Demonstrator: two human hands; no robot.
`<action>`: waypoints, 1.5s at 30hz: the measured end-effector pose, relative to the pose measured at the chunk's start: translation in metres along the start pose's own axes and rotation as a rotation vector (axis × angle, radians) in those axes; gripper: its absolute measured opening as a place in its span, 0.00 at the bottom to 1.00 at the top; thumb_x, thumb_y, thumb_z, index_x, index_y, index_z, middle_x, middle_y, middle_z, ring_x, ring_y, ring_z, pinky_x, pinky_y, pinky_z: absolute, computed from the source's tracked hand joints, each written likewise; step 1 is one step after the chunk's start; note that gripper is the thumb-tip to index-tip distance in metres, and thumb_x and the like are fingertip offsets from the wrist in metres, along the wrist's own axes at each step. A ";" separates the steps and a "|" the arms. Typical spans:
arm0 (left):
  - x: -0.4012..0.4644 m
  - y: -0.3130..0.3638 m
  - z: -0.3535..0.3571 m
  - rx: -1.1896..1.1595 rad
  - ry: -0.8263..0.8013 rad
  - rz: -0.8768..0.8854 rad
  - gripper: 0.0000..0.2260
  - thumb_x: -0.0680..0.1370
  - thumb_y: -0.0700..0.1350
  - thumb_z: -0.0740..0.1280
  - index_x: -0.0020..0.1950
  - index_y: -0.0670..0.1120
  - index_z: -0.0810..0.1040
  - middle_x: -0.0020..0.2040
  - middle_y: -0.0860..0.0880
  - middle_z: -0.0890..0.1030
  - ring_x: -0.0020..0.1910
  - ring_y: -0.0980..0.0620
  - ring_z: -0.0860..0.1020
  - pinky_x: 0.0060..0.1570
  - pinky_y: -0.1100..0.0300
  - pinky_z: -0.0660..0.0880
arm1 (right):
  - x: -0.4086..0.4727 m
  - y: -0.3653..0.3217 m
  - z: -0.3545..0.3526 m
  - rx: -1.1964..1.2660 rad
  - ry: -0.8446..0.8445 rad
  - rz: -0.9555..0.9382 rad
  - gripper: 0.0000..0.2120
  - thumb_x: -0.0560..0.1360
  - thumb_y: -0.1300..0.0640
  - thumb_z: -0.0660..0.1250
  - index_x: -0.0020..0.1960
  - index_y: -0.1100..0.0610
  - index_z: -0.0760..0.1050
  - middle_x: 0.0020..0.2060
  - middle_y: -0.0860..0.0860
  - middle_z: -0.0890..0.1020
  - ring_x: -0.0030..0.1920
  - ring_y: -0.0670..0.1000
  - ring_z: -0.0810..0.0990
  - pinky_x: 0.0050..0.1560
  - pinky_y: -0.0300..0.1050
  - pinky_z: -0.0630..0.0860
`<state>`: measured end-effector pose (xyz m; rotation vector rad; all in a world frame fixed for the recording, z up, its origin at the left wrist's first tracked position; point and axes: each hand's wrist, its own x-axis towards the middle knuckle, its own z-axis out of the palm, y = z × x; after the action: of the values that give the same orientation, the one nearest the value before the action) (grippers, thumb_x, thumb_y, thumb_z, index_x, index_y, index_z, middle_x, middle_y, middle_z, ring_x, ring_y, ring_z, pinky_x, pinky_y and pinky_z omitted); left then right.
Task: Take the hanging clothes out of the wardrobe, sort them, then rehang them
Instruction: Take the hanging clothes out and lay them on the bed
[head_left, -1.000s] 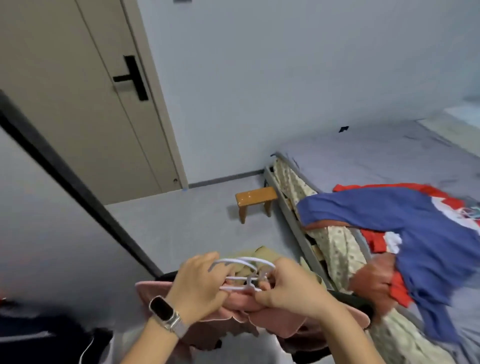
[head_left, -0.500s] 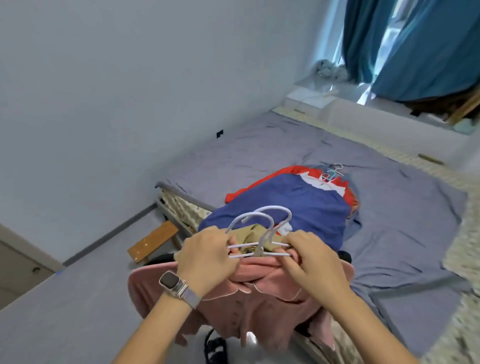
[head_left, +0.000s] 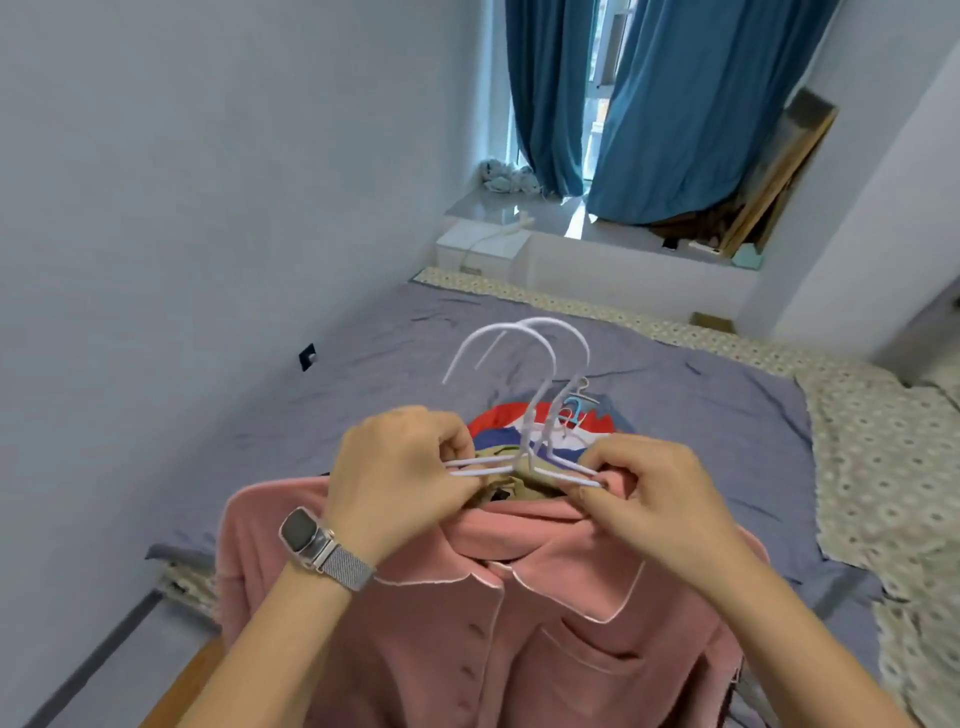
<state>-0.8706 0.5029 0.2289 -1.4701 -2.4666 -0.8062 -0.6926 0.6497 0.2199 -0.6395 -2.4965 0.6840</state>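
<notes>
Hangers (head_left: 524, 410), two white, carried over bed (head_left: 727, 415) with pink shirt (head_left: 493, 623) and tan garment (head_left: 524, 470). Left hand (head_left: 400, 478) fisted on hanger bars; right hand (head_left: 649, 493) pinching opposite ends. Red-blue garment (head_left: 519, 421) already lies on bed. Judged: removal partly done; sorting, rehanging remain.

Home bedroom: bed (head_left: 675, 395) with grey sheet, blue curtains (head_left: 675, 104) at window.
</notes>
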 end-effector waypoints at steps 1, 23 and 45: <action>0.024 -0.001 -0.001 -0.015 0.036 0.034 0.08 0.60 0.58 0.66 0.30 0.54 0.74 0.28 0.54 0.74 0.30 0.54 0.73 0.29 0.61 0.66 | 0.019 0.001 -0.010 -0.005 0.016 0.013 0.08 0.65 0.44 0.66 0.36 0.48 0.76 0.32 0.41 0.78 0.35 0.44 0.76 0.36 0.42 0.71; 0.139 -0.071 0.301 -0.177 -0.255 -0.216 0.13 0.66 0.49 0.61 0.47 0.50 0.78 0.46 0.50 0.79 0.47 0.47 0.78 0.47 0.53 0.76 | 0.247 0.330 0.093 -0.426 -0.327 0.468 0.27 0.70 0.42 0.69 0.62 0.56 0.70 0.60 0.55 0.75 0.62 0.59 0.72 0.59 0.52 0.70; 0.071 -0.017 0.286 -0.037 -0.705 -0.165 0.43 0.69 0.53 0.72 0.76 0.48 0.50 0.66 0.45 0.71 0.63 0.47 0.72 0.60 0.54 0.72 | 0.016 0.261 0.095 -0.165 -0.436 0.615 0.30 0.71 0.49 0.68 0.69 0.54 0.64 0.65 0.52 0.71 0.65 0.54 0.70 0.60 0.46 0.71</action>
<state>-0.8824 0.7001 0.0098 -1.8212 -3.1133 -0.3886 -0.6767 0.8259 0.0057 -1.4955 -2.7719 0.9130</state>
